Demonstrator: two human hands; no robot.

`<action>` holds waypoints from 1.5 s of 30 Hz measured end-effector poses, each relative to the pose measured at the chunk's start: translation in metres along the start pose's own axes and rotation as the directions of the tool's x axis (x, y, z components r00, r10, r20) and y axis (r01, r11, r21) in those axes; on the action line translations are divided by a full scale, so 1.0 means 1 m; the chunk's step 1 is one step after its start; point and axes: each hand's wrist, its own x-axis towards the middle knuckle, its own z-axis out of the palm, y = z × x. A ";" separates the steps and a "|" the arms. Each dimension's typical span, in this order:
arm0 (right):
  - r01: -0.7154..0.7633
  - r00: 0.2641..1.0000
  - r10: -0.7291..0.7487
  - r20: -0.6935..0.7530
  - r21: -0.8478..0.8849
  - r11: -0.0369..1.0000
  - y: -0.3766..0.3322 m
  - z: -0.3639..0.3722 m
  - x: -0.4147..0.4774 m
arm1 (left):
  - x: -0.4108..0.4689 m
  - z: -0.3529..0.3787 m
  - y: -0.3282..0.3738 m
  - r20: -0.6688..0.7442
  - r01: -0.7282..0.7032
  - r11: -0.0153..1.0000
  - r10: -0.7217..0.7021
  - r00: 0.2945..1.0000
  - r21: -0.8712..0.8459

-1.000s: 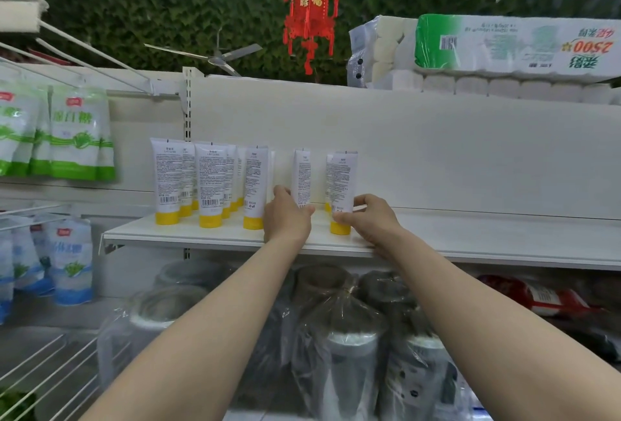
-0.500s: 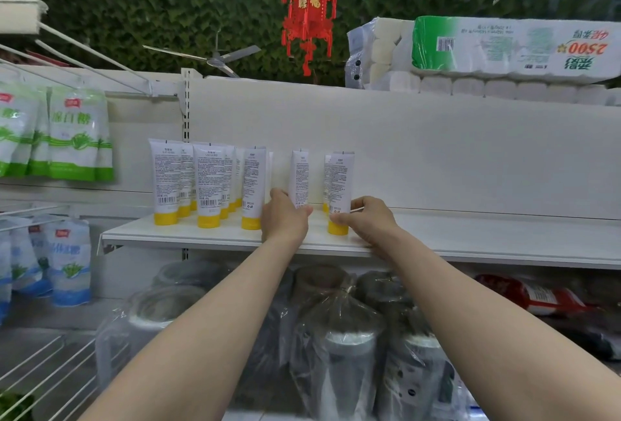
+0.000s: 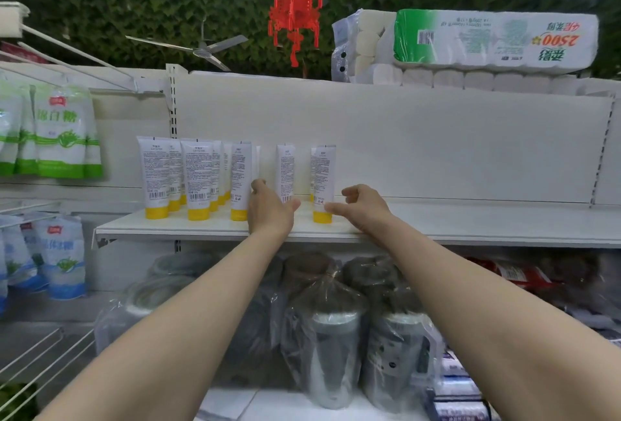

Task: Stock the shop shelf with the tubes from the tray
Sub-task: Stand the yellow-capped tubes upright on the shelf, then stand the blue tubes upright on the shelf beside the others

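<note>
Several white tubes with yellow caps (image 3: 198,182) stand cap-down in rows at the left of the white shelf (image 3: 470,224). Two more stand apart to their right. My left hand (image 3: 270,210) holds the lower end of the single tube (image 3: 285,168), thumb on its right, fingers on its left; its cap is hidden behind the hand. My right hand (image 3: 364,207) hovers just right of the rightmost tube (image 3: 323,182), fingers loosely curled, thumb stretched toward the yellow cap, holding nothing. The tray is out of view.
The shelf's back panel (image 3: 437,138) rises behind the tubes. Toilet paper packs (image 3: 494,39) lie on top. Green and blue bags (image 3: 57,138) hang on the left. Plastic-wrapped flasks (image 3: 331,333) stand below the shelf. A red lantern (image 3: 295,0) hangs overhead.
My right hand has let go of the rightmost tube's cap and drawn back a little to the right. My left hand stays at the single tube.
</note>
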 end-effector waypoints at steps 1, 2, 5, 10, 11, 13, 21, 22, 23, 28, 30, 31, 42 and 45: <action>-0.002 1.000 0.002 0.003 0.004 1.000 0.002 -0.008 -0.006 | -0.007 -0.002 0.001 -0.011 -0.002 1.000 0.002 1.000 -0.006; -0.004 1.000 0.004 0.006 0.003 1.000 0.004 -0.016 -0.012 | -0.014 -0.004 0.003 -0.024 -0.007 1.000 0.007 1.000 -0.005; -0.009 1.000 0.009 0.001 -0.005 1.000 0.016 -0.047 -0.029 | -0.036 -0.006 0.014 -0.072 -0.050 0.999 0.051 0.996 0.016; 0.001 0.999 -0.002 -0.047 -0.026 1.000 0.043 -0.118 -0.061 | -0.081 0.013 0.056 -0.078 -0.119 0.992 0.121 0.990 0.030; 0.004 0.999 -0.006 -0.051 -0.049 0.999 0.049 -0.135 -0.070 | -0.095 0.022 0.066 -0.066 -0.130 0.991 0.132 0.989 0.027; -0.001 0.998 -0.005 -0.060 -0.099 0.995 0.066 -0.170 -0.091 | -0.124 0.046 0.087 -0.023 -0.158 0.987 0.158 0.987 0.015; -0.125 0.989 0.083 -0.124 -0.380 0.917 0.177 -0.330 -0.187 | -0.282 0.172 0.159 0.234 -0.195 0.978 0.209 0.950 -0.080; -0.157 0.985 0.108 -0.136 -0.428 0.890 0.195 -0.349 -0.200 | -0.303 0.189 0.166 0.274 -0.197 0.977 0.212 0.938 -0.083; -0.193 0.980 0.140 -0.145 -0.474 0.859 0.212 -0.368 -0.213 | -0.324 0.205 0.174 0.316 -0.200 0.976 0.216 0.924 -0.081; -0.311 0.948 0.271 -0.167 -0.667 0.677 0.293 -0.446 -0.282 | -0.423 0.285 0.200 0.505 -0.246 0.969 0.222 0.834 -0.019; -0.357 0.928 0.321 -0.187 -0.690 0.630 0.323 -0.472 -0.308 | -0.458 0.314 0.207 0.577 -0.284 0.959 0.222 0.786 0.018; -0.379 0.918 0.345 -0.196 -0.688 0.619 0.337 -0.484 -0.320 | -0.475 0.329 0.210 0.608 -0.307 0.951 0.225 0.762 0.033; -0.590 0.787 0.542 -0.295 -0.616 0.522 0.502 -0.575 -0.362 | -0.582 0.503 0.228 0.810 -0.432 0.900 0.207 0.549 0.063; -0.619 0.758 0.585 -0.290 -0.604 0.502 0.556 -0.593 -0.351 | -0.595 0.567 0.223 0.857 -0.427 0.902 0.166 0.487 0.067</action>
